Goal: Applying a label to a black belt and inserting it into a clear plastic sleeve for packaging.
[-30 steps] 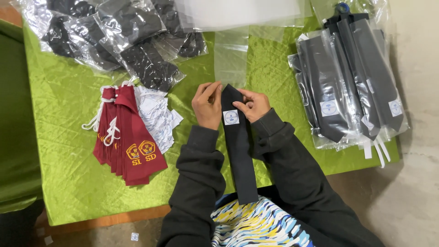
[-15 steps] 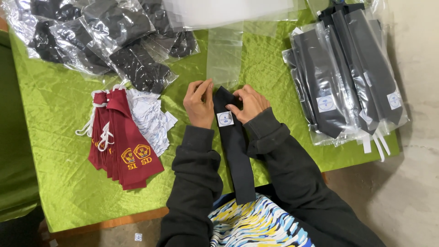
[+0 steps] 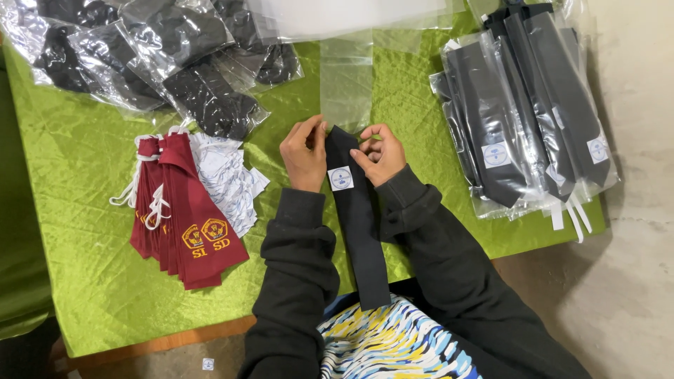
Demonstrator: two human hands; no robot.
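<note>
Item: black tie [image 3: 358,224], top end pinched by my left hand [image 3: 303,156] and right hand [image 3: 380,156] (one either side). I'd keep it centred entering the clear sleeve [image 3: 345,81].

My left hand [image 3: 303,153] covers the black tie's [image 3: 358,224] top corner. The bagged ties [image 3: 526,112] run off the frame's top edge. The tie's round sticker [image 3: 340,178] print is too small to read.
</note>
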